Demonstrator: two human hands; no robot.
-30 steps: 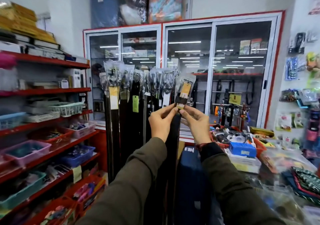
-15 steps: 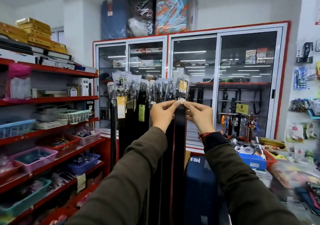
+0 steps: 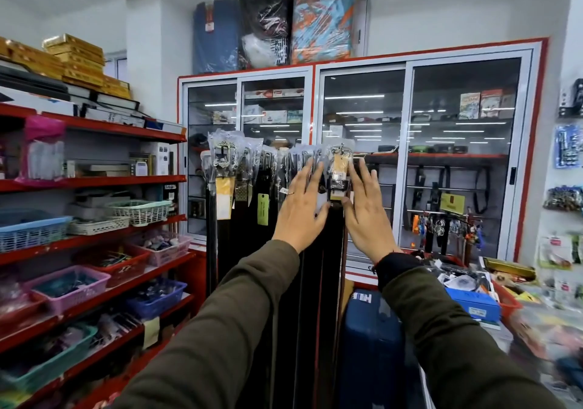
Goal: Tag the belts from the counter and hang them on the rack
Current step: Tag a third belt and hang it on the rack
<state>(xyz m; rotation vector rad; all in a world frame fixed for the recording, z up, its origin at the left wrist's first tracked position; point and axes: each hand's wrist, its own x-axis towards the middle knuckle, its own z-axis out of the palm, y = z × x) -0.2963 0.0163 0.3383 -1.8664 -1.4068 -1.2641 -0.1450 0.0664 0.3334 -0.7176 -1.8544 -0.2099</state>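
Observation:
A row of dark belts (image 3: 252, 219) hangs from a rack in front of me, their buckles wrapped in clear plastic. The rightmost belt (image 3: 336, 238) carries a yellow tag (image 3: 340, 164) under its plastic sleeve and hangs straight down. My left hand (image 3: 303, 207) is flat with fingers spread, just left of that belt's buckle. My right hand (image 3: 366, 207) is also flat and spread, just right of it. Neither hand grips the belt. The rack's bar is hidden behind the plastic sleeves.
Red shelves (image 3: 94, 181) with plastic baskets (image 3: 138, 211) run along the left. A glass-door cabinet (image 3: 410, 156) stands behind the belts. A blue suitcase (image 3: 369, 345) stands below the belts. A cluttered counter (image 3: 473, 295) with a blue box lies at the right.
Both hands pinched the tagged belt's top and lifted it up to the rack. Now the fingers have let go and spread flat on either side of the hanging belt.

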